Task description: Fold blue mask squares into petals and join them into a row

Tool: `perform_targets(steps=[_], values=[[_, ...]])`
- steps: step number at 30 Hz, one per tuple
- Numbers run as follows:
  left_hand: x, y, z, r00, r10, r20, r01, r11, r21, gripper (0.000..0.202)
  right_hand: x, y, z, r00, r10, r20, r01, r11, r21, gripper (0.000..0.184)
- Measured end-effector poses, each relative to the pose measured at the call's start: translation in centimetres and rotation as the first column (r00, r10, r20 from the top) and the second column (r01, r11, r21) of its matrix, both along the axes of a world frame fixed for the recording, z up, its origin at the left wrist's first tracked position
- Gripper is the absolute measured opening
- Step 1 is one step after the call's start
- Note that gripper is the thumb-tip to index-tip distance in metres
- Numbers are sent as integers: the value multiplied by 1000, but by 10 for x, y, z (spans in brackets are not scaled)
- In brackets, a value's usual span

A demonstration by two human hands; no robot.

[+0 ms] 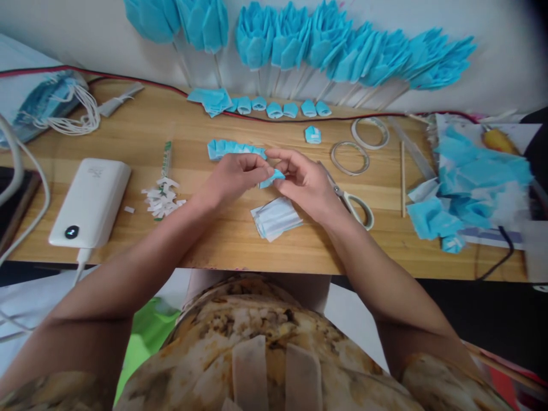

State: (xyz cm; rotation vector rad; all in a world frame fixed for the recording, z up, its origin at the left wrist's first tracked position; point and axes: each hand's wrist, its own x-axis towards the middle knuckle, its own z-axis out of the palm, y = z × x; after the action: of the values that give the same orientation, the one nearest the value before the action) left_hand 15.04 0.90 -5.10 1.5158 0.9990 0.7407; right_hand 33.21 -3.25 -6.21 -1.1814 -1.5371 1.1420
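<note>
Between my hands, above the middle of the wooden desk, is a small folded blue fabric piece (271, 178). My left hand (240, 176) pinches its left side with thumb and finger. On the other side, my right hand (306, 184) grips it, fingers curled. A row of folded blue pieces (233, 149) lies just behind my left hand. Nearer to me rests a stack of pale rectangular fabric sheets (277, 218). Scissors (353, 202) with light handles lie partly behind my right hand. One finished-looking blue roll (313, 135) sits farther back.
Blue fabric flowers (329, 40) on sticks lean along the wall, with small blue rolls (274, 109) below. At left are a white power bank (91, 201) and paper scraps (161, 198). Tape rolls (350, 158), a thin stick (403, 180) and a blue fabric heap (475, 165) are at right.
</note>
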Motion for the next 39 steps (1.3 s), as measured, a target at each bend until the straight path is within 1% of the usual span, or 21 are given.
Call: perform_targets(steps=[4, 7, 10, 14, 18, 24, 27, 29, 33, 39], values=[[0, 0, -2, 1000, -10, 13, 10, 999, 32, 19, 1, 0, -1, 1000, -6, -19, 6, 1000, -20, 45], [0, 0, -2, 1000, -16, 8, 16, 998, 55, 19, 2, -1, -2, 999, -6, -46, 5, 1000, -26, 41], [0, 0, -1, 1000, -12, 12, 11, 998, 56, 19, 3, -1, -2, 998, 1, -66, -3, 1000, -29, 39], [0, 1, 0, 999, 14, 32, -15, 999, 47, 19, 6, -2, 0, 997, -1, -82, -2, 999, -38, 40], [-1, 0, 1, 998, 49, 50, -51, 998, 35, 18, 7, -2, 2, 987, -41, -155, 29, 997, -77, 41], [-1, 0, 3, 989, 113, 94, -114, 994, -2, 19, 8, -1, 0, 968, -83, -239, 55, 991, -121, 35], [-1, 1, 3, 979, 157, 131, -154, 988, -29, 19, 9, 0, -2, 963, -81, -256, 42, 987, -153, 32], [-1, 2, 2, 972, 178, 155, -173, 984, -44, 19, 8, 1, -3, 965, -67, -255, 24, 985, -169, 34], [-1, 3, 1, 964, 191, 184, -185, 981, -53, 20, 6, 1, -4, 964, -47, -263, -1, 984, -181, 37], [-1, 3, -2, 963, 193, 190, -185, 981, -63, 21, 3, 0, -2, 962, -64, -266, 15, 983, -184, 28]])
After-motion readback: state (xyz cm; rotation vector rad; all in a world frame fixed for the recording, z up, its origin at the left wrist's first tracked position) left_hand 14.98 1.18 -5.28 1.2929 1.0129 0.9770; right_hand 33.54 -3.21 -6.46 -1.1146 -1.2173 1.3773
